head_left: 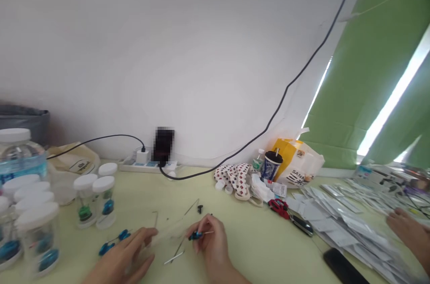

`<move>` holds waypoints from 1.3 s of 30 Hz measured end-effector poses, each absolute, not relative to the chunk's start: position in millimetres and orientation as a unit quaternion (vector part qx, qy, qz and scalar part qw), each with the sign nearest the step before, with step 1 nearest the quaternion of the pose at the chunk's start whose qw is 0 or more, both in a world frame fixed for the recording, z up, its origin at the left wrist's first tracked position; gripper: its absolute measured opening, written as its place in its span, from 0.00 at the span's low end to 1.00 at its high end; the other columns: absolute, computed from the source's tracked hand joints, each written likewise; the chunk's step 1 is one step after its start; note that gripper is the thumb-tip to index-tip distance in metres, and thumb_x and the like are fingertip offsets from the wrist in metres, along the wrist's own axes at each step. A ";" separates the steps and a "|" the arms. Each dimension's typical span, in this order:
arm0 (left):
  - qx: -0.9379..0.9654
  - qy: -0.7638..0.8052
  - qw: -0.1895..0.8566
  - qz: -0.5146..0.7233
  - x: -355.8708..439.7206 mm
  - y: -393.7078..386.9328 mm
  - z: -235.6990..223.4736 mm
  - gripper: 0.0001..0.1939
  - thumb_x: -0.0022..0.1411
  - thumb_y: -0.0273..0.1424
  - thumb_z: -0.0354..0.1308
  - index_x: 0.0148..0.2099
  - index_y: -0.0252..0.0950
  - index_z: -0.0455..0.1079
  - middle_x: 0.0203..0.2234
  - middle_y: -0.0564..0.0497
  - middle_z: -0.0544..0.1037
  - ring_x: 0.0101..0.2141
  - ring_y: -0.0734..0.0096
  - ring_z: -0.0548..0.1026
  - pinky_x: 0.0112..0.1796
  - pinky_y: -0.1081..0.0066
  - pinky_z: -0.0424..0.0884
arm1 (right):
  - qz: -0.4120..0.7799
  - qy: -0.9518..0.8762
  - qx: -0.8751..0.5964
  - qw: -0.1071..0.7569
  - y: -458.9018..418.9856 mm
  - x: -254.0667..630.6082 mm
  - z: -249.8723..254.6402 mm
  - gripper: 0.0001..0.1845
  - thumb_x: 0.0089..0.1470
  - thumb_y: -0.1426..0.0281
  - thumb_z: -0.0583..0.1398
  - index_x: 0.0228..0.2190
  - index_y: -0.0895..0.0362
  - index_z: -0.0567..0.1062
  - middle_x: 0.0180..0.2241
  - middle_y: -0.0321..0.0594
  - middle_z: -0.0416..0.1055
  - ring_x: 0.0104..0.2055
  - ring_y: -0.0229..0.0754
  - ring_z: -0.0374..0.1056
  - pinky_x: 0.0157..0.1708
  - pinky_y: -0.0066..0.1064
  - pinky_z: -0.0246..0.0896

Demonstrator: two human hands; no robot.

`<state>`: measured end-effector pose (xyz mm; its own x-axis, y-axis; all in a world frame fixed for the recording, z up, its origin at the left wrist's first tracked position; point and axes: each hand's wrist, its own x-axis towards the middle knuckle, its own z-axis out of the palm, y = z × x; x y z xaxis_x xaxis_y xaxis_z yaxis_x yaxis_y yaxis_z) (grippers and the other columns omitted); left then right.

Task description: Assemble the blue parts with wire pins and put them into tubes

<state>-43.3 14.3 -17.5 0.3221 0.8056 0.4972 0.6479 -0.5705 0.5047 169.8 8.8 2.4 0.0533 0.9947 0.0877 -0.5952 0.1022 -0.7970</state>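
The right hand [213, 241] pinched a small blue part [195, 235] between thumb and fingers [201, 229], low over the pale green surface [255, 239]. The left hand [129, 252] lay just beside it, fingers loosely spread, near two blue pieces [114, 241]. Lidded jars [96, 201] stood left; open surface lay rightward before the red-handled cutters [278, 206].
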 end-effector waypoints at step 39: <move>0.857 0.361 0.073 0.361 -43.2 -4.0 0.9 0.15 0.60 0.39 0.52 0.50 0.48 0.66 0.39 0.52 0.78 0.39 0.65 0.77 0.39 0.75 0.73 | 0.686 -0.278 -0.344 0.578 -6.8 163.2 0.2 0.24 0.39 0.58 0.68 0.16 0.59 0.61 0.17 0.32 0.69 0.10 0.24 0.50 0.12 0.21 0.41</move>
